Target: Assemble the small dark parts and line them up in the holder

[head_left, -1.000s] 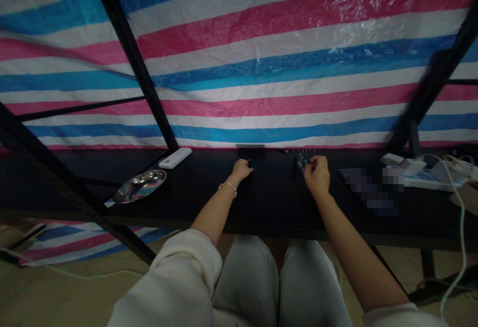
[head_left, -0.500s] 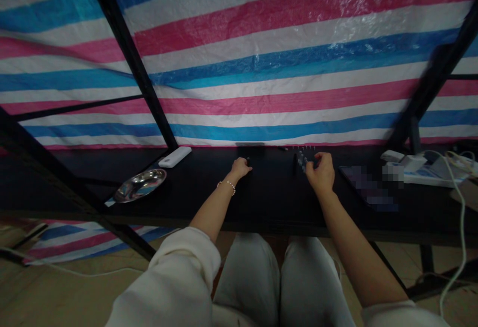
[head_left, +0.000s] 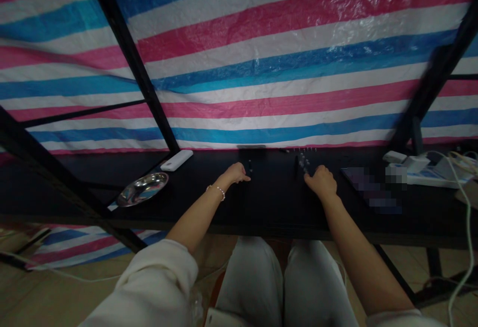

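Note:
My left hand (head_left: 235,173) is low over the black table, thumb and forefinger apart, holding nothing that I can see. Just past its fingertips, a small dark piece with pale ends (head_left: 250,166) rests on the tabletop. My right hand (head_left: 323,182) is farther right with its fingers curled and its thumb pointing left. Whatever the curled fingers hold is hidden. Beside that thumb lies a cluster of small clear pieces (head_left: 304,161), too small to name. Left of the cluster is a thin black stick-like thing (head_left: 296,166).
A shiny metal dish (head_left: 143,189) and a white slab-shaped device (head_left: 177,160) are at the left. On the right are a dark tablet-like slab (head_left: 368,190) and a white power strip (head_left: 429,175) with cables. Black frame posts (head_left: 130,58) rise before a striped sheet (head_left: 269,103).
My left hand has drawn back left and nearer me, leaving the small dark piece on the table. My right hand has dipped slightly, its thumb close to the clear pieces.

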Available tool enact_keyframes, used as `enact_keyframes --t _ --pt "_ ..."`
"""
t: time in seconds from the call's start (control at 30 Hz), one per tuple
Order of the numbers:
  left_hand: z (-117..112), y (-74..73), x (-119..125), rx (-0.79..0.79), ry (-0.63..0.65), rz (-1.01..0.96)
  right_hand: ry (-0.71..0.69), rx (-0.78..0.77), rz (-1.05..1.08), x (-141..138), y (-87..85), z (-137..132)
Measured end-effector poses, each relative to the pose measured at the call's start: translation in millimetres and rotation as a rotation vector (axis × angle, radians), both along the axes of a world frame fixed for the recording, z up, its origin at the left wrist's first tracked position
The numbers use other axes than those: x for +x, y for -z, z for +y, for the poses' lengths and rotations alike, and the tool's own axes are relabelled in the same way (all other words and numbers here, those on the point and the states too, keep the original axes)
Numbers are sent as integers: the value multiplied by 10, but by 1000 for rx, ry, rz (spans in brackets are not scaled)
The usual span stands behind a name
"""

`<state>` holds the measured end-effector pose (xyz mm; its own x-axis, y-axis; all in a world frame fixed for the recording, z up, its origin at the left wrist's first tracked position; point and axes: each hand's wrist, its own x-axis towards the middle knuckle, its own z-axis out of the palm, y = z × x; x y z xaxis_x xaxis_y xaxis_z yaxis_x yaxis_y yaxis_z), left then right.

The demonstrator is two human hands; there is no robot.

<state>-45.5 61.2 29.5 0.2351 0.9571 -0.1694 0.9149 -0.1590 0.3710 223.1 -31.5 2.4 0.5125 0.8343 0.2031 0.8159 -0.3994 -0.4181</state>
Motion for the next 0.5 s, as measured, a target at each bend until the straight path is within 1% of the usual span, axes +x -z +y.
enact_keyframes --t 0.1,0.17,0.27,0.33,0.37,0.4,0.47,0.5 --pt "-141 -145 23 -79 129 138 -32 -35 -29 -1 8 17" --pt "-236 -222 82 -112 218 209 -40 -44 -48 -2 19 28" --pt "-362 -282 248 -194 353 187 -35 -44 -71 -1 41 44" --pt "-428 -279 405 -195 417 162 -34 -37 -80 3 54 55" --pt "-456 -264 492 -157 429 159 -35 -33 -85 5 59 61" --pt "-480 -240 583 -79 411 157 -38 -29 -90 8 64 67" --pt "-520 -169 765 189 340 82 -45 -20 -101 12 73 80" --pt "-537 -125 850 299 318 29 -48 -14 -108 13 79 86"
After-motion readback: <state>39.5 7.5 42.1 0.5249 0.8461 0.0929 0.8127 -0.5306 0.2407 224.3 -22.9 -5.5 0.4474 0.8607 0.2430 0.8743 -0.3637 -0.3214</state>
